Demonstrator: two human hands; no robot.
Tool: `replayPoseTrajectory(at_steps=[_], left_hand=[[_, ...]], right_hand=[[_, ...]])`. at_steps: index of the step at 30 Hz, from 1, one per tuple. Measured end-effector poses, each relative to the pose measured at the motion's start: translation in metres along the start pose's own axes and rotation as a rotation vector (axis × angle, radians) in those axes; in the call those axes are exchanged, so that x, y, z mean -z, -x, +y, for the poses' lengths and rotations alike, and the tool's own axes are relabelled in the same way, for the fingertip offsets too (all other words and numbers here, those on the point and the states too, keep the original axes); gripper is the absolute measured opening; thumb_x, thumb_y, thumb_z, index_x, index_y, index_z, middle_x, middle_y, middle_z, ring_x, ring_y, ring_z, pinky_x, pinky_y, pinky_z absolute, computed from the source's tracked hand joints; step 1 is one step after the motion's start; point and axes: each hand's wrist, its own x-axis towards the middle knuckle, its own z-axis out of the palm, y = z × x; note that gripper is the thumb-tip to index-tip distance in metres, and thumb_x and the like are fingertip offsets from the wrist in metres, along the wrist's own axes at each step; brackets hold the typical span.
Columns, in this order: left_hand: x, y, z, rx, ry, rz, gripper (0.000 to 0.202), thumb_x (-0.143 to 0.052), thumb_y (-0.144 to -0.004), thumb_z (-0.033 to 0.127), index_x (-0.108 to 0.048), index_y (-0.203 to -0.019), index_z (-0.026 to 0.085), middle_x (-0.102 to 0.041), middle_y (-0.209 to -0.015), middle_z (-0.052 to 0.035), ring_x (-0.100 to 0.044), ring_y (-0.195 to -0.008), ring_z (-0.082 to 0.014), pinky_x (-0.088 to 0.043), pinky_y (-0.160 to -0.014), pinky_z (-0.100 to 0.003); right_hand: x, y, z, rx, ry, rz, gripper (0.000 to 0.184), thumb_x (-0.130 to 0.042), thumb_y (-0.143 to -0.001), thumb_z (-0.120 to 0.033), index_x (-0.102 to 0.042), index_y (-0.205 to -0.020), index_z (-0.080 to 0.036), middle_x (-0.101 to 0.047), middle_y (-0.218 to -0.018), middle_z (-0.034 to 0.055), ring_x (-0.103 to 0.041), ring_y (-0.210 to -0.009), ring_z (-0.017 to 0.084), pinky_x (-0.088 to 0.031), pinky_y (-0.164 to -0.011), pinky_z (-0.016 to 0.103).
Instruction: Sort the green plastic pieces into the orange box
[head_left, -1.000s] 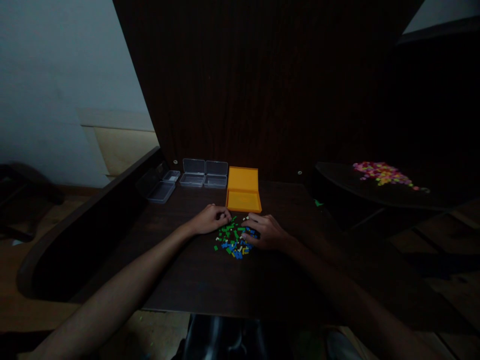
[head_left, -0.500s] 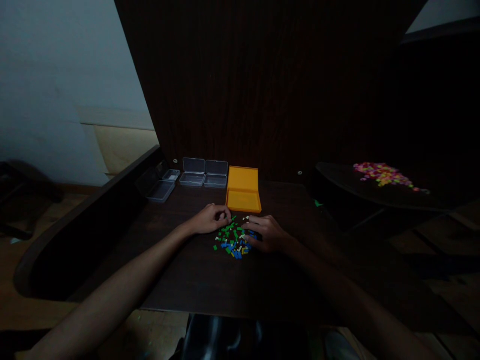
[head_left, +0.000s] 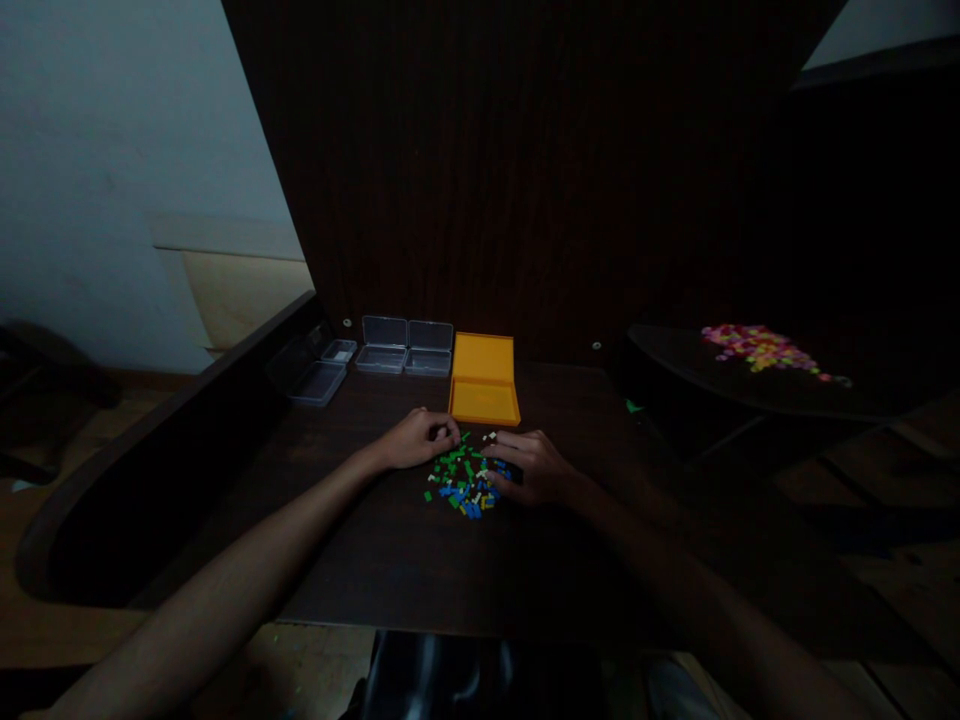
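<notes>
A loose pile of small toy building bricks (head_left: pixel 469 475), green, blue, white and yellow, lies on the dark tabletop between my hands. My left hand (head_left: pixel 421 438) rests at the pile's upper left edge, its fingers curled in beside some green bricks; whatever they hold is hidden. On the right side, my right hand (head_left: pixel 534 467) reaches over the bricks with fingers apart, near white and blue ones. Just behind the pile stands a yellow box (head_left: pixel 486 402) with its lid raised.
Clear plastic boxes (head_left: pixel 382 360) with lids up stand left of the yellow box, and another clear box (head_left: pixel 319 384) is by the table's left side panel. Pink, red and yellow pieces (head_left: pixel 761 348) are heaped on a shelf at right. A dark panel (head_left: pixel 465 180) rises behind.
The view has shifted very slightly, so everything sits a little further left. Both hands keep nearly the same pose over the bricks.
</notes>
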Motion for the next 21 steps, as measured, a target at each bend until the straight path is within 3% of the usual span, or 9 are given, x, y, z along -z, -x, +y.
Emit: replayPoseTrajectory(at_steps=[6, 10, 15, 21], left_hand=[[-0.002, 0.003, 0.006, -0.040, -0.090, 0.120, 0.023, -0.053, -0.091, 0.032, -0.068, -0.088, 0.015, -0.057, -0.061, 0.0026, -0.052, -0.055, -0.0105, -0.039, -0.059, -0.022], [-0.004, 0.007, 0.014, -0.159, -0.221, 0.215, 0.019, -0.054, -0.090, 0.029, -0.067, -0.092, 0.016, -0.060, -0.069, -0.0008, -0.056, -0.067, -0.0152, -0.044, -0.070, -0.028], [-0.008, 0.010, 0.025, -0.312, -0.276, 0.151, 0.023, -0.053, -0.087, 0.028, -0.068, -0.100, 0.016, -0.065, -0.093, -0.0089, -0.057, -0.090, -0.0222, -0.045, -0.083, -0.036], [-0.010, 0.011, 0.030, -0.346, -0.314, 0.059, 0.022, -0.057, -0.085, 0.029, -0.072, -0.097, 0.018, -0.067, -0.105, -0.0089, -0.057, -0.099, -0.0244, -0.042, -0.092, -0.041]], right_hand=[[-0.001, 0.000, -0.001, -0.003, 0.008, 0.003, 0.024, -0.055, -0.090, -0.037, -0.065, -0.096, -0.017, -0.065, -0.081, 0.0057, -0.059, -0.066, 0.015, -0.043, -0.058, 0.025], [-0.003, 0.001, 0.000, -0.041, 0.020, 0.013, 0.026, -0.056, -0.089, -0.040, -0.066, -0.098, -0.017, -0.066, -0.082, 0.0058, -0.060, -0.066, 0.014, -0.043, -0.058, 0.025], [-0.005, 0.002, 0.001, -0.057, 0.002, 0.000, 0.027, -0.056, -0.090, -0.039, -0.066, -0.103, -0.018, -0.067, -0.085, 0.0063, -0.062, -0.071, 0.015, -0.046, -0.062, 0.025], [-0.004, 0.002, 0.002, -0.042, -0.008, -0.004, 0.025, -0.055, -0.090, -0.037, -0.066, -0.101, -0.018, -0.065, -0.083, 0.0050, -0.060, -0.068, 0.014, -0.045, -0.061, 0.024]])
